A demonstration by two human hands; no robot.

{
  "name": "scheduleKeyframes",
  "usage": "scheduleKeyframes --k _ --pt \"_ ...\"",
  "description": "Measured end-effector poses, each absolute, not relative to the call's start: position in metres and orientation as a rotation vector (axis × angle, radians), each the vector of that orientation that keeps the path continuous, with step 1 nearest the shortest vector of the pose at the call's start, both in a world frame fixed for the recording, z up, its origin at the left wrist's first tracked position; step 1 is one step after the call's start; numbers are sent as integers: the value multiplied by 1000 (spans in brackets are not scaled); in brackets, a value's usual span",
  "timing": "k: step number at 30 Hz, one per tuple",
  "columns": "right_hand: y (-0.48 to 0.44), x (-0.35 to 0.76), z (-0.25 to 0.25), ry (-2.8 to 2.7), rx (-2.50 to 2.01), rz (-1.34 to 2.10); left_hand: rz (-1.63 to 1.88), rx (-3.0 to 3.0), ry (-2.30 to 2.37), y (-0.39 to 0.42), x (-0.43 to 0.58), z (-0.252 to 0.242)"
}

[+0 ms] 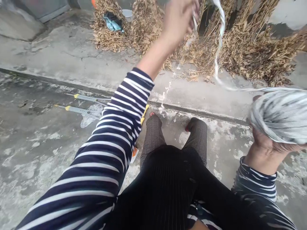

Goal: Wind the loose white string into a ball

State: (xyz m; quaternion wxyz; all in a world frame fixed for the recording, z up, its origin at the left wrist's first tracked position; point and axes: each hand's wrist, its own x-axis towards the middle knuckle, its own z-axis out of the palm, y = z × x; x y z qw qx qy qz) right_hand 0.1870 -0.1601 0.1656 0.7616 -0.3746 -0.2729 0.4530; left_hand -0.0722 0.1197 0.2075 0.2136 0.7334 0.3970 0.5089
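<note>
At the right edge my right hand (262, 140) cups a big wound ball of grey-white twine (279, 116) from below, its fingers mostly hidden behind it. From the ball's top a loose twisted strand (220, 41) runs left, bends upward and leaves the frame at the top. Raised at the top middle, my left hand (178, 19) is closed and smeared by motion. A slim pale strip (194, 22) shows at its fingers. Whether this strip joins the strand cannot be seen, since the top edge cuts it off.
Dry brown leafy stalks (259, 54) lie along the far side of the concrete ledge (72, 54). Two grey rods with yellow ends (81, 110) rest on the ground at left, beside clear plastic (87, 119). A blue-and-black cloth (112, 22) and a white bowl (127, 13) are among the leaves.
</note>
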Motion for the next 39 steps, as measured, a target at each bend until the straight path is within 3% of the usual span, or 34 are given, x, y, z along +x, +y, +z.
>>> scheduleKeyframes --k 2,5,8,15,18,25,27,32,39 --pt "-156 187 160 -840 -711 855 1066 2121 875 89 -50 178" --pt "-151 190 149 -838 -706 1081 475 2001 816 42 -52 102" --pt "-148 193 141 -767 -674 1209 275 1782 811 18 -87 51" --pt "-131 186 137 -795 -677 1368 488 1336 649 12 -142 83" --pt "-126 182 135 -818 -675 1416 621 1258 634 17 -128 71" --pt "-124 176 130 -844 -692 1502 538 1491 1504 24 -84 -6" --pt "-122 173 124 -845 -712 1537 594 1498 1430 12 -71 -13" --pt "-116 166 103 -904 -881 1595 824 1386 709 -33 -30 -1" --pt "-119 158 93 -1006 -967 1564 1051 1448 750 -57 -14 12"
